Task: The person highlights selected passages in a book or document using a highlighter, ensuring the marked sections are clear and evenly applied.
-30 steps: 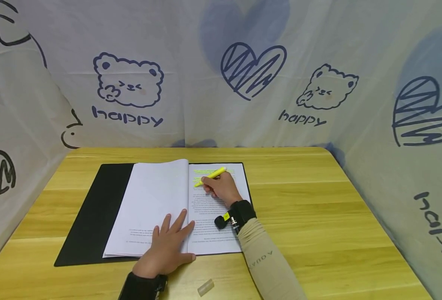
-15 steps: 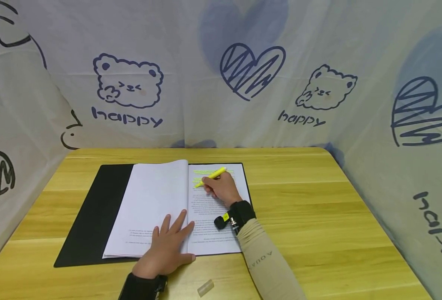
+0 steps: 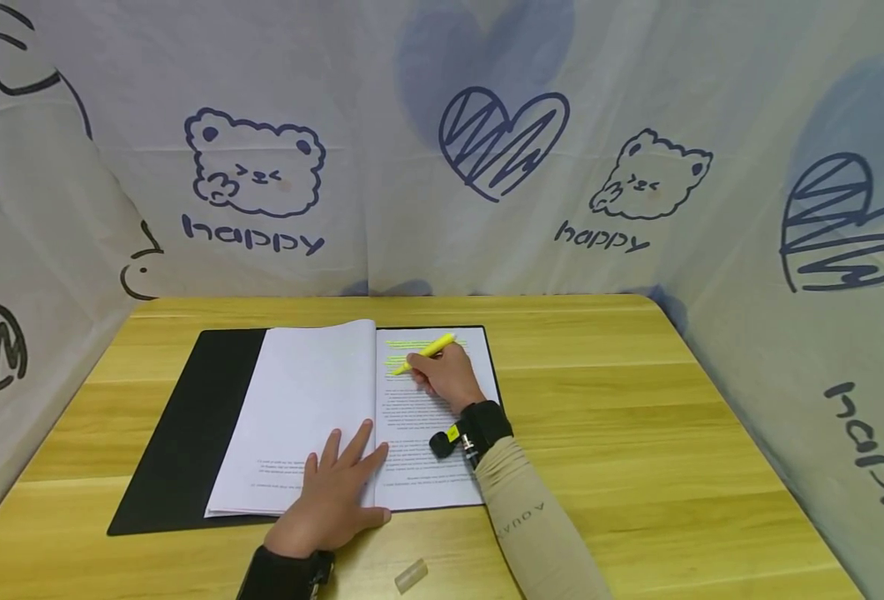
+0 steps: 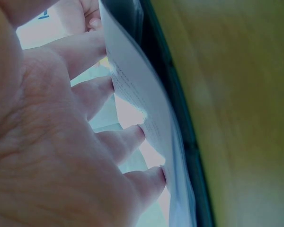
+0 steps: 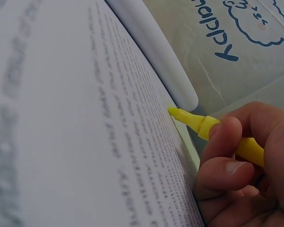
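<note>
A yellow highlighter [image 3: 434,346] is pinched in my right hand [image 3: 447,377]. In the right wrist view the tip of the highlighter [image 5: 184,117] meets the printed page. Yellow-marked lines run across the top of the right-hand page [image 3: 427,450]. My left hand [image 3: 337,500] rests with spread fingers near the fold, over the lower part of the left-hand page [image 3: 307,375]. In the left wrist view, the straight fingertips [image 4: 154,177] touch the paper. Both pages belong to a document in a black folder [image 3: 179,425].
The highlighter's pale cap [image 3: 412,576] lies on the wooden table [image 3: 621,467], near the front edge and right of my left hand. White curtains [image 3: 382,167] with drawn bears and hearts stand behind the table and at both sides.
The highlighter's tip has moved slightly to the right along a text line, my right hand shifting with it. My left hand has stayed where it was on the page.
</note>
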The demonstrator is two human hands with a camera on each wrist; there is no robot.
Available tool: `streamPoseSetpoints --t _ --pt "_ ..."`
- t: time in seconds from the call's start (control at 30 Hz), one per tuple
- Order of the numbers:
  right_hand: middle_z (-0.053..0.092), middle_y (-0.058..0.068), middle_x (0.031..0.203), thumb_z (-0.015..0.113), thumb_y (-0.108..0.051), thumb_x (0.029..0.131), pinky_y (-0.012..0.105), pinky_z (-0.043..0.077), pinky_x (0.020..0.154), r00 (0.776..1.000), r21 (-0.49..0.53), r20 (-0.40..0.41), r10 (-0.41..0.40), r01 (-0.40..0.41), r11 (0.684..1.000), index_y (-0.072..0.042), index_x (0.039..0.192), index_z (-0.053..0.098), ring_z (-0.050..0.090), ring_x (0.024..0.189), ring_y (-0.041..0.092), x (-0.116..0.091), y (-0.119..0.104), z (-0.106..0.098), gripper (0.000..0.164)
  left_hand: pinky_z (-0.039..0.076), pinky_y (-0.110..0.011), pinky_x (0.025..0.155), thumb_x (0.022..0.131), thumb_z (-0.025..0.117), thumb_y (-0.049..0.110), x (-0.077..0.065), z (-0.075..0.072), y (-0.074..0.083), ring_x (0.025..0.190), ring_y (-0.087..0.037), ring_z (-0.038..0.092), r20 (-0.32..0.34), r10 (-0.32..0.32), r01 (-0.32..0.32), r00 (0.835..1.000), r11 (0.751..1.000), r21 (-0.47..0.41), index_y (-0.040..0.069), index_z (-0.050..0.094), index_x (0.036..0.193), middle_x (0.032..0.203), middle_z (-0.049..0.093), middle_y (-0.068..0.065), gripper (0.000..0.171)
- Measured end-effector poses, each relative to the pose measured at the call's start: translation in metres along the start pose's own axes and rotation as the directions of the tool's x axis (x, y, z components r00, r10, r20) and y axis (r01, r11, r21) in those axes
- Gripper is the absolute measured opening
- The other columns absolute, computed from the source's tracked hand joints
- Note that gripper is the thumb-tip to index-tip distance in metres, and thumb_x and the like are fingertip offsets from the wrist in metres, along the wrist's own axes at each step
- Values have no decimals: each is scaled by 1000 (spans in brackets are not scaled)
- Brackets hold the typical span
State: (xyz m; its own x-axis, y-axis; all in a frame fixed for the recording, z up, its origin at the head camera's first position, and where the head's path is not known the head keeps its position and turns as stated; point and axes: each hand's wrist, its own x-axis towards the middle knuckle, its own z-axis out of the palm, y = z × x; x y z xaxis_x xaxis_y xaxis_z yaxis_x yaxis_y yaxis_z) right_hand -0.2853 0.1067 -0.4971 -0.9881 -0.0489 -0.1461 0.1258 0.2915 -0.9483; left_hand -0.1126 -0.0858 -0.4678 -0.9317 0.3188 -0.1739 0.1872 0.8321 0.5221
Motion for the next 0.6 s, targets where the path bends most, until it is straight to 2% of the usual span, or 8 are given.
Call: streamPoseSetpoints --t 0.3,0.6 --pt "63 4 65 74 -32 96 24 40 46 999 -19 -18 -26 26 999 -5 84 72 49 49 13 0 1 -2 29 6 -77 116 82 87 32 1 0 -1 155 -52 5 -1 2 -2 1000 1000 0 11 52 153 172 19 -13 83" --pt "62 4 66 74 -31 96 24 41 47 999 -28 -42 1 -2 1000 -6 86 71 52 52 14 1 0 -3 28 6 -77 116 82 87 32 0 -2 0 155 -52 5 -1 4 -4 1000 1000 -4 10 52 153 172 19 -13 82"
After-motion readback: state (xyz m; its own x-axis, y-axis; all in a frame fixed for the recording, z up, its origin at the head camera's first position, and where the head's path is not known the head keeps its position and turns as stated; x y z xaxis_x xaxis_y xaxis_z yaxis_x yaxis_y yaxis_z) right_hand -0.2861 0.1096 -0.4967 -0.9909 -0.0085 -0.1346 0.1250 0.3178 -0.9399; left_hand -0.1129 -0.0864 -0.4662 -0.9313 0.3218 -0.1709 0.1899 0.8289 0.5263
